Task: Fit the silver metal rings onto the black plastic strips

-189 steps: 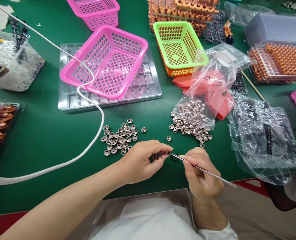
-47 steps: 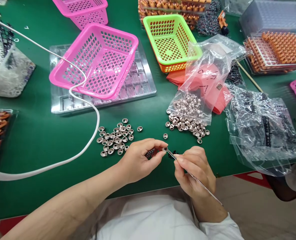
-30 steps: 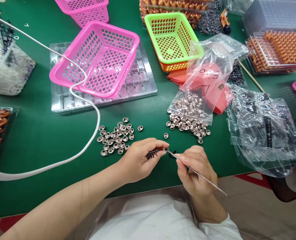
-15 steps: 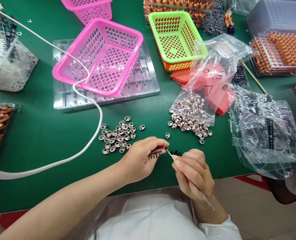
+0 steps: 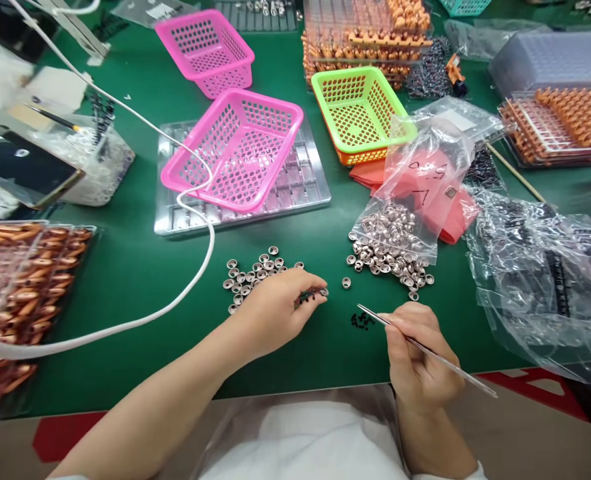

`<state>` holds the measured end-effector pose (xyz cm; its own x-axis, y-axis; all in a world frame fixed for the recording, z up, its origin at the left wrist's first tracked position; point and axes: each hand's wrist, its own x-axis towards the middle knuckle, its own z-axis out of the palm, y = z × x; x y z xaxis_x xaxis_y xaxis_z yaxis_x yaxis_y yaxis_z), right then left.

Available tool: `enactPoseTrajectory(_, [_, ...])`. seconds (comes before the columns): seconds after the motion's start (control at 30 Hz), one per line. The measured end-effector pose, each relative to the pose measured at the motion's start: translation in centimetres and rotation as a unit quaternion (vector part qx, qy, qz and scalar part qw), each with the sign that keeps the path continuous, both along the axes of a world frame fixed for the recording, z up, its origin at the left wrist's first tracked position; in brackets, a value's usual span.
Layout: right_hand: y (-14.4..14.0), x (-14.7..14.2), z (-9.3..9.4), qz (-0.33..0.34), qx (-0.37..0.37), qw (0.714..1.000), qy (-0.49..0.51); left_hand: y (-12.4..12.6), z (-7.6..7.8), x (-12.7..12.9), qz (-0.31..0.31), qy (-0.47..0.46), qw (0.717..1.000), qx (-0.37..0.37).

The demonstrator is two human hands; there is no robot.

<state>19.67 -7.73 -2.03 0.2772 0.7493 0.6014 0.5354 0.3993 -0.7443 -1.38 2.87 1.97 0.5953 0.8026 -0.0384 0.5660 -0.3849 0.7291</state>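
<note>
Gripping tweezers (image 5: 425, 350), bag (image 5: 420, 180) scrawled illegibly.

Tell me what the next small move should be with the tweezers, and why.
Probably dip the tweezers in the right hand down to the small black parts on the mat: their tip hovers just above them and looks empty, while the left hand holds a black strip by the metal caps.

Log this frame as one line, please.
left hand: holds black strip and cap | right hand: holds tweezers, tip apart from strip | loose caps beside left hand | cap bag behind
</note>
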Motion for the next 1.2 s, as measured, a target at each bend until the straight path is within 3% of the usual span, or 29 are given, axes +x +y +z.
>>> enactPoseTrajectory(0.2, [0.1,-0.1,0.1,0.011,-0.014,1.000,0.003,2.8,1.5,-4.1,0.075,0.127,0.986,0.074])
enactPoseTrajectory(0.3, [0.1,-0.1,0.2,0.016,-0.020,1.000,0.015,2.9,1.8,-4.4,0.097,0.125,0.984,0.077])
enactPoseTrajectory(0.4, [0.1,-0.1,0.2,0.005,-0.021,1.000,0.022,1.9,1.6,-3.1,0.090,0.068,0.993,0.040])
enactPoseTrajectory(0.5, [0.1,0.0,0.1,-0.016,-0.008,0.999,0.040,0.8,0.8,-0.9,0.042,0.038,0.997,0.043])
enactPoseTrajectory(0.63, [0.1,0.1,0.0,-0.033,0.013,0.997,0.072,0.5,-0.5,1.9,-0.018,0.067,0.997,0.023])
enactPoseTrajectory(0.77, [0.1,0.1,0.0,-0.036,0.025,0.995,0.085,1.1,-1.3,3.7,-0.024,0.115,0.993,-0.023])
enactPoseTrajectory(0.93, [0.1,0.1,0.2,-0.034,0.026,0.995,0.094,1.4,-1.7,4.6,-0.005,0.120,0.992,-0.049])
enactPoseTrajectory(1.2, [0.0,0.2,0.3,-0.024,0.016,0.995,0.100,0.7,-2.6,4.6,-0.003,0.092,0.996,-0.018])
